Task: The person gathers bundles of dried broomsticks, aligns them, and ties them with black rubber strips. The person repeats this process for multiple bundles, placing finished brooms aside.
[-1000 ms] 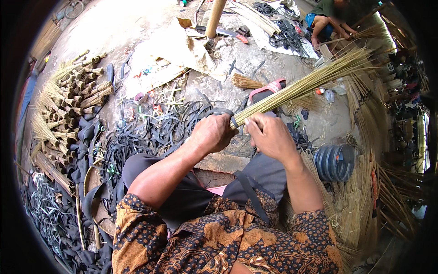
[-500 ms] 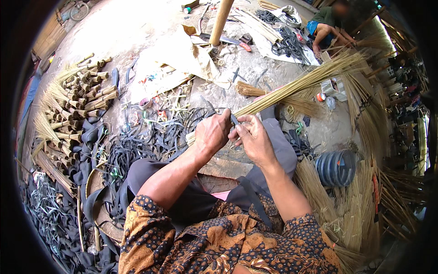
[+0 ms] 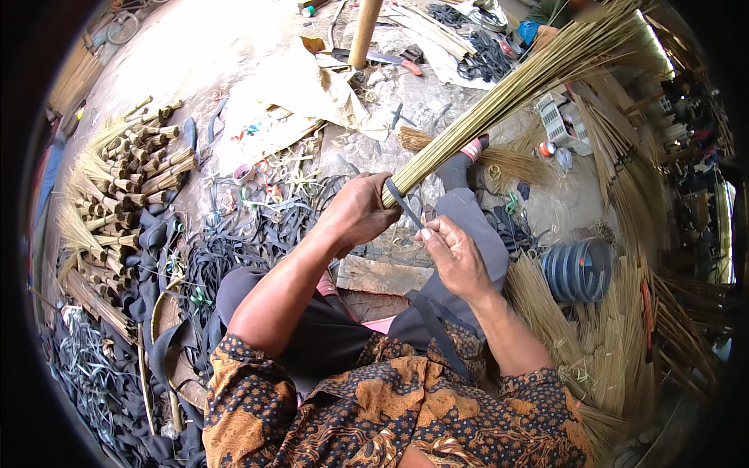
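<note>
My left hand (image 3: 361, 209) is closed round the thick end of a long bundle of thin palm-leaf ribs (image 3: 485, 117), which slants up and away to the right. A dark rubber strip (image 3: 403, 204) loops round the bundle just beyond my left hand. Its free end runs to my right hand (image 3: 455, 256), where thumb and fingers pinch it. The strip looks stretched between the bundle and my right hand. My crossed legs lie beneath, with a short wooden board (image 3: 384, 276) between them.
Stacked short bundles (image 3: 129, 183) stand at the left beside a heap of black rubber strips (image 3: 234, 242). Right of me are a ribbed blue-grey plastic container (image 3: 576, 271) and loose ribs (image 3: 538, 300). A knife (image 3: 382, 58) lies near a wooden post (image 3: 364, 35). Another person sits at the far right.
The bundle has swung up and its far end reaches higher right. My right hand has moved down and right, drawing the rubber strip out from the bundle.
</note>
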A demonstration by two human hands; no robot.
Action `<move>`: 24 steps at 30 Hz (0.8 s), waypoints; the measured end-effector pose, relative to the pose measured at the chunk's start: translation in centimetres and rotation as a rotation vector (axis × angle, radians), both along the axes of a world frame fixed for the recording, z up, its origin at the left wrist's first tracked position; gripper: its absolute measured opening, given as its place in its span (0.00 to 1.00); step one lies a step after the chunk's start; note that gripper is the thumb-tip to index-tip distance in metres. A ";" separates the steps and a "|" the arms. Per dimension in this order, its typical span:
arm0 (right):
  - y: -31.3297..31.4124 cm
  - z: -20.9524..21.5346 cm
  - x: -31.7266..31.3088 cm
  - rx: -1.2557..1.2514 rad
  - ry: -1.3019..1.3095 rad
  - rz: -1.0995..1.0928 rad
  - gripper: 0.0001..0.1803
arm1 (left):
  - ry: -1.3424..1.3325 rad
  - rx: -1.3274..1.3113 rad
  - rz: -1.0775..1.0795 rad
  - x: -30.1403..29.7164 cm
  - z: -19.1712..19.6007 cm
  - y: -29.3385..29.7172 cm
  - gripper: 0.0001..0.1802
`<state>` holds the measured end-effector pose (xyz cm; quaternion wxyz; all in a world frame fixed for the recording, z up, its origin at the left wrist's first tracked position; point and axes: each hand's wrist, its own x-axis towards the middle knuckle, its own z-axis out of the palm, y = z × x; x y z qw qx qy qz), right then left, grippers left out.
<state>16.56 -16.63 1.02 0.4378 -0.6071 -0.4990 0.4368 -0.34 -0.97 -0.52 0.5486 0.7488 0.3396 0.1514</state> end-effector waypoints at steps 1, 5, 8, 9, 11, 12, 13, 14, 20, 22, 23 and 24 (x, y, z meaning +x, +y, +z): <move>0.0 0.0 0.6 -0.011 0.008 0.011 0.10 | -0.022 -0.034 0.068 -0.2 0.4 -0.6 0.19; 0.5 0.0 1.6 -0.002 0.134 0.034 0.11 | -0.047 0.019 0.059 -0.6 1.6 -1.6 0.22; 0.9 0.1 1.4 0.089 0.345 0.050 0.14 | -0.306 -0.356 -0.165 -0.8 2.0 -1.4 0.19; 0.9 0.3 1.4 0.119 0.412 0.083 0.15 | -0.332 -0.464 -0.268 -1.1 2.1 -1.1 0.17; 1.1 0.5 1.6 0.155 0.365 0.194 0.16 | -0.395 -0.722 -0.416 -1.2 2.4 -0.8 0.18; 1.3 0.7 1.7 0.185 0.320 0.240 0.17 | -0.326 -0.803 -0.427 -1.2 2.5 -0.8 0.19; 1.4 0.7 1.8 0.154 0.382 0.217 0.17 | -0.365 -0.658 -0.415 -0.9 2.5 -1.1 0.20; 1.6 0.8 1.9 0.154 0.315 0.150 0.17 | -0.309 -0.486 -0.321 -0.6 2.4 -1.3 0.21; 2.4 0.8 1.7 0.177 0.191 0.051 0.17 | -0.053 0.013 -0.079 0.9 1.0 -3.3 0.19; 2.3 0.9 1.6 0.179 0.289 0.114 0.17 | -0.091 -0.299 -0.270 0.5 0.8 -2.3 0.12; 2.2 0.9 1.6 0.191 0.332 0.145 0.16 | -0.112 -0.446 -0.372 0.4 0.7 -2.1 0.12; 2.2 1.0 1.7 0.182 0.320 0.154 0.17 | -0.065 -0.573 -0.422 0.4 0.7 -2.1 0.12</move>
